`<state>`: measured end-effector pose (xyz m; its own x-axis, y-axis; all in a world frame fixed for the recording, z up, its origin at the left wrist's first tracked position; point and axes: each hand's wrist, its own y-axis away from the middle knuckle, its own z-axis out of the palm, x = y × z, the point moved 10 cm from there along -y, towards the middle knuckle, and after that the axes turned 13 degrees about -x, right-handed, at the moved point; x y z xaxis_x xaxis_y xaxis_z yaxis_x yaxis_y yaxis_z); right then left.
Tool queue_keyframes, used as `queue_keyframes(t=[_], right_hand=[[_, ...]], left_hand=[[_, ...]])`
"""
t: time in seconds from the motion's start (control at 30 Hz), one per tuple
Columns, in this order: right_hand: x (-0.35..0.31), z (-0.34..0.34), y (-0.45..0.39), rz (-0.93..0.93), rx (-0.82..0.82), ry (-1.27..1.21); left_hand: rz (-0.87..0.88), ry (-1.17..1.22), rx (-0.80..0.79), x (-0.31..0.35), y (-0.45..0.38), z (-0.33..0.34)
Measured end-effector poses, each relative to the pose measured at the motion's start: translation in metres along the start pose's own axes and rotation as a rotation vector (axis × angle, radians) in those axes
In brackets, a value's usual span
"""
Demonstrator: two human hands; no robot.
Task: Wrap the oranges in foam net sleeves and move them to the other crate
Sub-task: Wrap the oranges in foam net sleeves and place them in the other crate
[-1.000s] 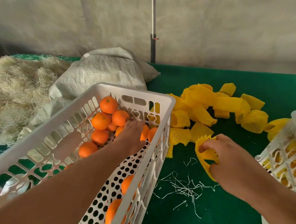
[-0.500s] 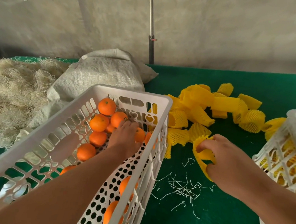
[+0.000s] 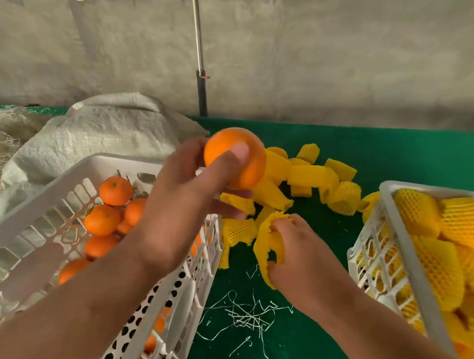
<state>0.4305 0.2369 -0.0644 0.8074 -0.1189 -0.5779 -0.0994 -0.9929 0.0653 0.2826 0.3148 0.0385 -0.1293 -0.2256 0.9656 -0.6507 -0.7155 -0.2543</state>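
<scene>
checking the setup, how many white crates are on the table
2. One crate sits at the left with bare oranges in it; the other crate is at the right edge, filled with sleeved fruit.

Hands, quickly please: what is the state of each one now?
Left hand: closed, holding a round orange fruit.
Right hand: closed, pinching a yellow foam net sleeve.

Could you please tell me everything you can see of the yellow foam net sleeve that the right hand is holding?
The foam net sleeve is bright yellow with an open mesh texture that looks soft and spongy. The right hand holds it low over the green table cover, fingers hooked into it and stretching its mouth open, so it hangs as a crumpled, twisted loop. It sits beside the loose pile of sleeves, below the orange gripped by the left hand.
</scene>
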Motion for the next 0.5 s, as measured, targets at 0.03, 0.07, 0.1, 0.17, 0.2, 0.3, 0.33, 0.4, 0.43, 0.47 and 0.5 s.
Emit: queue_keyframes(t=[0.03, 0.07, 0.1, 0.17, 0.2, 0.3, 0.33, 0.4, 0.43, 0.47, 0.5], right_hand=[[-0.002, -0.001, 0.0, -0.016, 0.002, -0.032], [-0.003, -0.001, 0.0, -0.037, 0.003, -0.086], [-0.002, 0.0, 0.0, -0.053, -0.004, -0.148], [0.003, 0.004, -0.001, -0.024, -0.031, -0.227], [0.005, 0.004, 0.0, -0.008, -0.037, -0.273], [0.008, -0.002, -0.001, -0.034, -0.006, -0.436], [0.007, -0.006, -0.001, -0.038, 0.014, -0.461], [0.004, -0.006, 0.001, -0.054, 0.006, -0.506], [0.003, -0.005, 0.003, -0.068, -0.016, -0.546], [0.0, -0.005, 0.004, -0.092, -0.036, -0.592], [-0.004, -0.006, 0.006, -0.138, -0.053, -0.606]], left_hand=[[-0.021, -0.012, -0.096, -0.002, 0.005, 0.024], [-0.046, -0.031, -0.164, -0.006, 0.011, 0.043], [-0.068, -0.059, -0.205, -0.013, 0.017, 0.057], [-0.075, -0.214, -0.216, -0.024, 0.024, 0.069], [-0.057, -0.32, -0.205, -0.027, 0.026, 0.068], [-0.009, -0.376, -0.207, -0.031, 0.026, 0.064], [-0.004, -0.376, -0.227, -0.032, 0.025, 0.064], [0.045, -0.488, -0.273, -0.028, 0.025, 0.067], [0.084, -0.56, -0.307, -0.024, 0.026, 0.07], [0.124, -0.629, -0.347, -0.021, 0.027, 0.074], [0.167, -0.69, -0.391, -0.018, 0.028, 0.077]])
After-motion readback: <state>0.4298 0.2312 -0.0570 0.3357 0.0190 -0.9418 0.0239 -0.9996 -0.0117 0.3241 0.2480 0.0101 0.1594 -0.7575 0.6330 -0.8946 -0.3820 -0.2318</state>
